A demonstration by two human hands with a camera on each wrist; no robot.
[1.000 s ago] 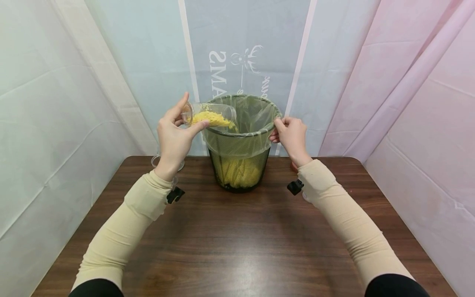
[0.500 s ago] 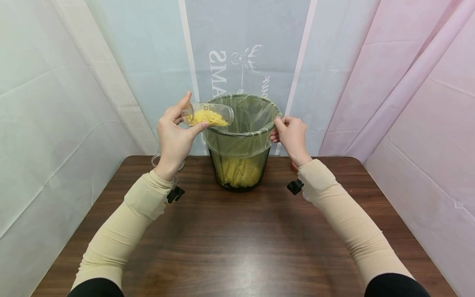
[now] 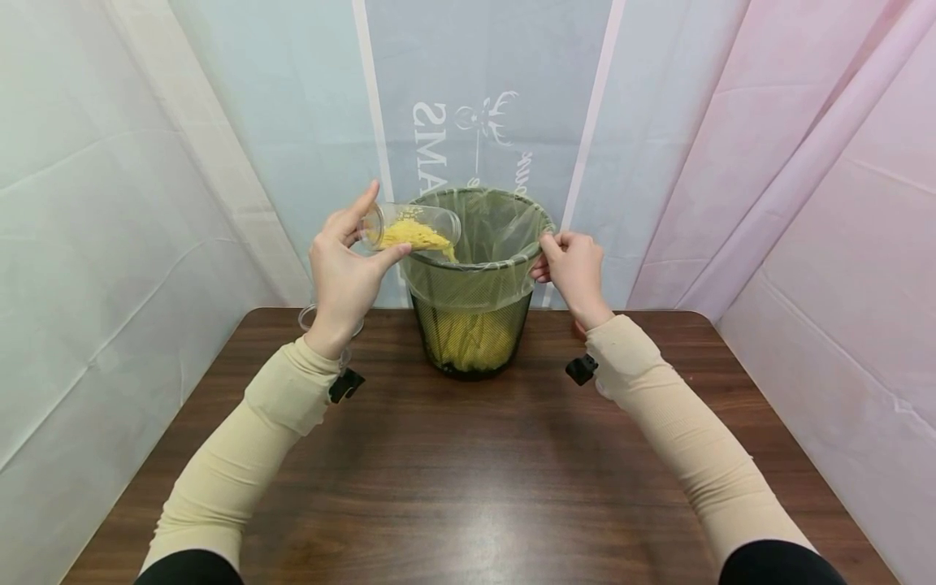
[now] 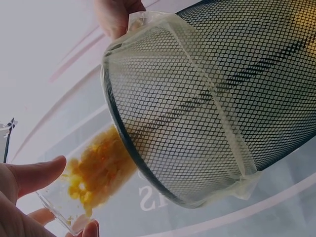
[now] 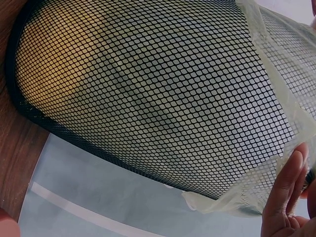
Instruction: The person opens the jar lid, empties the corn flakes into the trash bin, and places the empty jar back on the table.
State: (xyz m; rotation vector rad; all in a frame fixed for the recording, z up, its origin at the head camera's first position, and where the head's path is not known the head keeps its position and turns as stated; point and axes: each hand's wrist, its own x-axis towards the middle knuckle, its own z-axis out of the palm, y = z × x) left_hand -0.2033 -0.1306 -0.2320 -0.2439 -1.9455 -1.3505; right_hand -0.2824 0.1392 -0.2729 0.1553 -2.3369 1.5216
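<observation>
In the head view, my left hand (image 3: 344, 264) holds a clear jar (image 3: 442, 218) on its side between thumb and fingers. Yellow crumbs (image 3: 417, 234) lie along its lower wall, and some spill from the mouth over the bin's near-left rim. The black mesh wastebasket (image 3: 471, 349) stands upright on the table, lined with a thin translucent bag (image 3: 504, 223) folded over the rim. A yellow heap shows through the mesh at its bottom. At the right rim, my right hand (image 3: 578, 268) pinches the bag's edge; in the right wrist view its fingers (image 5: 286, 185) are partly cut off.
A clear round lid or ring (image 3: 307, 315) lies at the table's (image 3: 468, 471) back left, partly behind my left wrist. Something red (image 3: 580, 327) is mostly hidden behind my right wrist. Hanging cloth (image 3: 483, 49) closes off the back and both sides.
Crumbs fell from the jar's mouth a second ago, sat back inside it half a second ago, and spill over its lip now. The right hand and the wastebasket have stayed put.
</observation>
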